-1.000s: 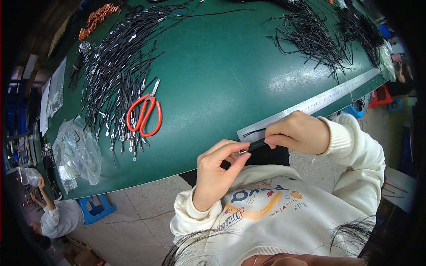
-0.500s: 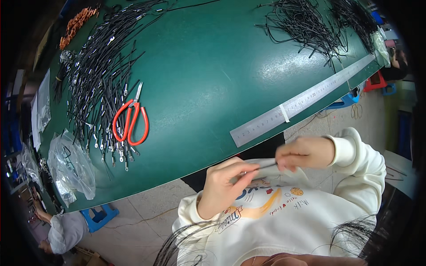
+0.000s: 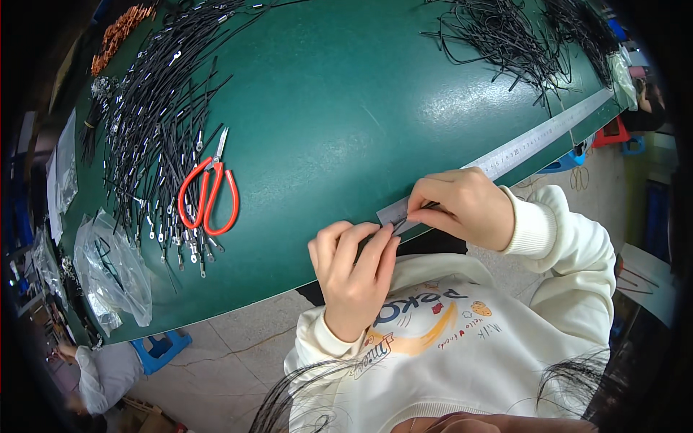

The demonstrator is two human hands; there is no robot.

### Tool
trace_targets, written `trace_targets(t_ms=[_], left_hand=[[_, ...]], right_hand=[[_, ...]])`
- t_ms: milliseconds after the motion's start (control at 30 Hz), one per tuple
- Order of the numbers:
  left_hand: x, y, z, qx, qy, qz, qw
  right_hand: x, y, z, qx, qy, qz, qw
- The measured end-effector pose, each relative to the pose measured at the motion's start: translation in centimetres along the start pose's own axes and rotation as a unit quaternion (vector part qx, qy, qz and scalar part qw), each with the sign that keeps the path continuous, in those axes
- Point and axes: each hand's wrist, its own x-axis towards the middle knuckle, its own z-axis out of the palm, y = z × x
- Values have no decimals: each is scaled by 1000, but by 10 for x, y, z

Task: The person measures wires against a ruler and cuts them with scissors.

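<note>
Over the lower left end of the steel ruler (image 3: 538,133), my two hands pinch a thin black cable (image 3: 399,224). Fingers of my left hand (image 3: 354,274) are closed on its left part. My right hand (image 3: 465,209) grips the cable just to the right, thumb and forefinger pressed together. Only a short length shows between the fingertips; the rest is hidden by my hands. Red-handled scissors (image 3: 209,189) lie on the green table, left of my hands, blades partly parted. Beside them spreads a heap of black cables with metal ring ends (image 3: 155,119).
Loose black cables (image 3: 498,36) are piled at the far right. Orange-copper pieces (image 3: 119,40) lie at the far left, and a clear plastic bag (image 3: 115,267) near the left edge. A blue stool (image 3: 162,350) stands below the table (image 3: 310,144). Another person's sleeve (image 3: 108,375) shows lower left.
Both hands have moved up from in front of my chest to the ruler's lower end, carrying the black cable. The scissors and cable heaps lie as before.
</note>
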Motion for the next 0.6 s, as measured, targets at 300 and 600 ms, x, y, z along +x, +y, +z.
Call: trace_targets(t_ms=[300, 600], left_hand=[[-4, -6, -2, 20, -7, 6, 1000], [-1, -8, -3, 31, -17, 6, 999]], right_hand=[[-1, -3, 0, -40, -8, 24, 999], [7, -5, -1, -59, -53, 54, 995]])
